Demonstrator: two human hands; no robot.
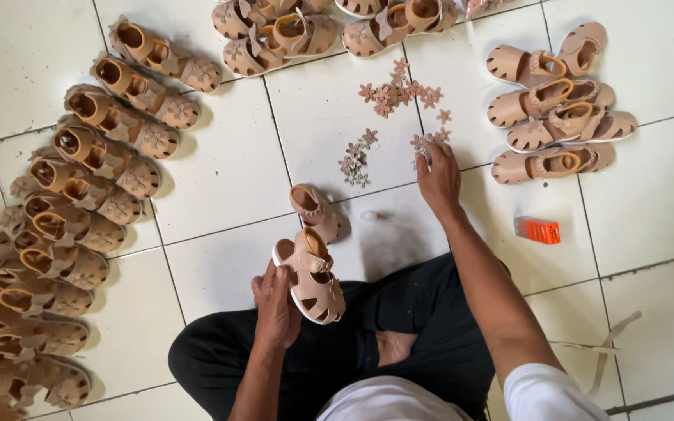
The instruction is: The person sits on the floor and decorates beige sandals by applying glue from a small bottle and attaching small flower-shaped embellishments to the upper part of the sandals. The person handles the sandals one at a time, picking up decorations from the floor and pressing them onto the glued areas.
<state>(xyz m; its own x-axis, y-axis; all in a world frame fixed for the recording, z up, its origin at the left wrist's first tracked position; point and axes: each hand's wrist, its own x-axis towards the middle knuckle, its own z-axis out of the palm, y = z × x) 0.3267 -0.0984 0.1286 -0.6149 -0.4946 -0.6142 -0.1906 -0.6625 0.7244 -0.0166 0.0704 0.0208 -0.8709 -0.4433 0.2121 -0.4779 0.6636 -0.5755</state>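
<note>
— What did we have in the left hand (276, 302)?
— Clamped on a small beige rubber sandal (311, 274) over our lap.
— The right hand (437, 176)?
— Fingers pinched at tiny pink flower trims (396, 93) scattered on white floor tiles (220, 179).

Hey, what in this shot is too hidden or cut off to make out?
- Head view: whether the right hand pinches a flower piece; its fingers cover the spot.
- Sandal held by the left hand: the sole faces away.
- Sandal row: its lower end is cut by the left edge.
- Small white object: too small.
</note>
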